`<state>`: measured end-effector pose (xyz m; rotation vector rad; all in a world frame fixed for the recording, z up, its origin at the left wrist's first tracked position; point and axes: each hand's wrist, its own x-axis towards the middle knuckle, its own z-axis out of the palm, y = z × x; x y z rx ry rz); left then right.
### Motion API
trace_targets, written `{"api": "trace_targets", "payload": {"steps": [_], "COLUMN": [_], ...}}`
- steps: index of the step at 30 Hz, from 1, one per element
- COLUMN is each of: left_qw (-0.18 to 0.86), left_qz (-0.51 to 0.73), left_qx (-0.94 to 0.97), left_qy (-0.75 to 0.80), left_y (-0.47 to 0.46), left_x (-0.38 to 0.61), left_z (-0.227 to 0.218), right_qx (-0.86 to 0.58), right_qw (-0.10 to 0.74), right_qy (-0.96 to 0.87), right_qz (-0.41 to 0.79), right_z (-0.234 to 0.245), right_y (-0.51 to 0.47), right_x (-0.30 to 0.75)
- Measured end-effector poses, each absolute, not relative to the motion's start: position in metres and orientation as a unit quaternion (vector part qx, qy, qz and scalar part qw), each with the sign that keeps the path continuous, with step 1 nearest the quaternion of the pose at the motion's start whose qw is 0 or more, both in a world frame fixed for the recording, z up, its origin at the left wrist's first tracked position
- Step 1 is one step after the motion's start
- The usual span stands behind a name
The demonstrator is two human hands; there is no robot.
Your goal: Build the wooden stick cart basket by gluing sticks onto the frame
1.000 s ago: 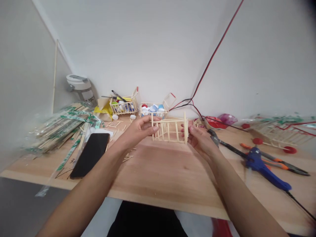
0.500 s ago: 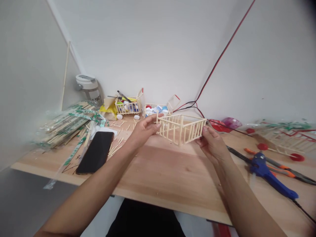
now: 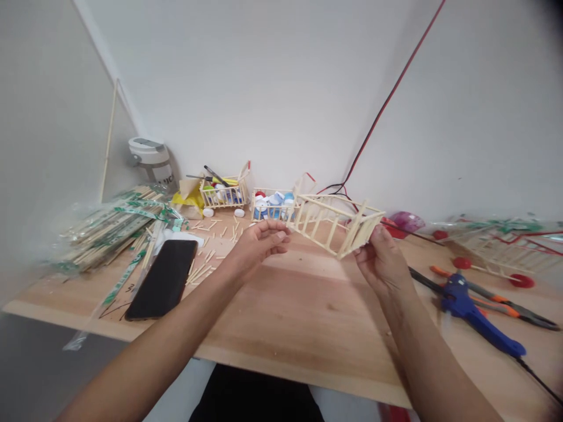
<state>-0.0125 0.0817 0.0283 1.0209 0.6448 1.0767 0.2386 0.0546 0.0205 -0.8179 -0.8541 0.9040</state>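
- while the right hand (image 3: 382, 264) grips its right end, the tilted stick frame (image 3: 354, 234) hangs above the tabletop (image 3: 303, 316), centre of the view
- left hand (image 3: 258, 246) half curled at the frame's left end, hold unclear
- black phone (image 3: 162, 279) lower left
- blue glue gun (image 3: 466, 308) lower right
- tabletop's near edge under both forearms

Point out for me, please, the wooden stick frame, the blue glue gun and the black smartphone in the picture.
wooden stick frame (image 3: 352, 230): head view, on a corner post.
blue glue gun (image 3: 457, 302): head view, on the blue body.
black smartphone (image 3: 162, 280): head view, on the dark flat face.
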Motion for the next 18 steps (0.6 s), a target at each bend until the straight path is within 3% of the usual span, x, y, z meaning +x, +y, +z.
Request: {"api": "trace_targets", "payload": {"steps": [13,18], "left_qw": [0.732,0.732], "left_qz": [0.386,0.375], "left_qx": [0.468,0.468], "left_qy": [0.311,0.324], "left_y": [0.071,0.067], "left_x": [-0.006,-0.002], "left_z": [0.026,0.024], "right_qx": [-0.385,-0.454], "right_qw": [0.792,0.768], "right_qy": [-0.436,-0.451], "right_qz": [0.188,0.014], "right_z": [0.030,0.029], "right_y": [0.039,0.035], "right_x": [0.229,0.229]}}
